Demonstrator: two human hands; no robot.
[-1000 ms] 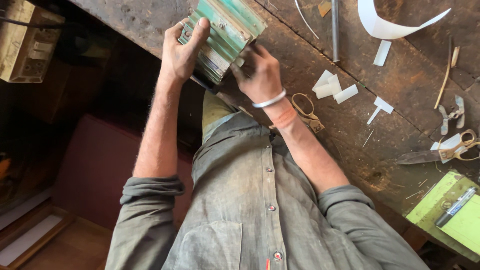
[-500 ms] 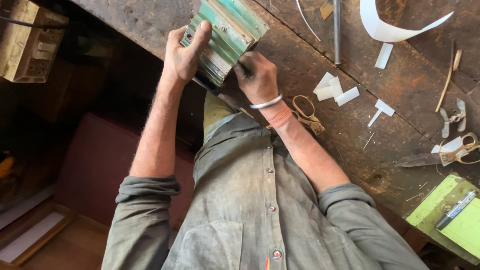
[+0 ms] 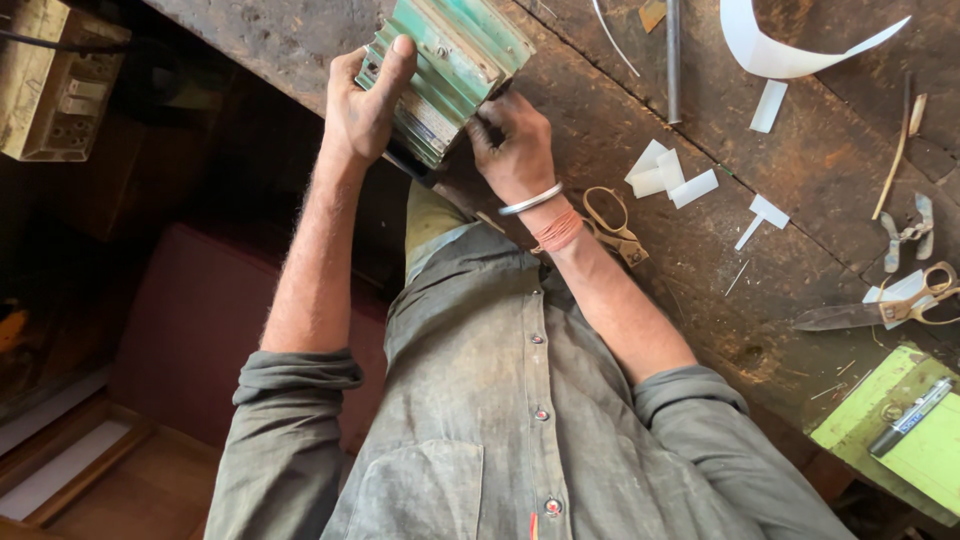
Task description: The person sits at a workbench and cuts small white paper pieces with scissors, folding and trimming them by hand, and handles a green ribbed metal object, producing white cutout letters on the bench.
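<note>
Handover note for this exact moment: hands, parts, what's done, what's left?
Left hand: grips the green ribbed block at the workbench edge.
Right hand: fingertips on the block's near side; can't tell if it holds anything.
Nearby: small scissors, paper scraps, large scissors.
Done: block is steadied.
Left: work on the block looks unfinished.
</note>
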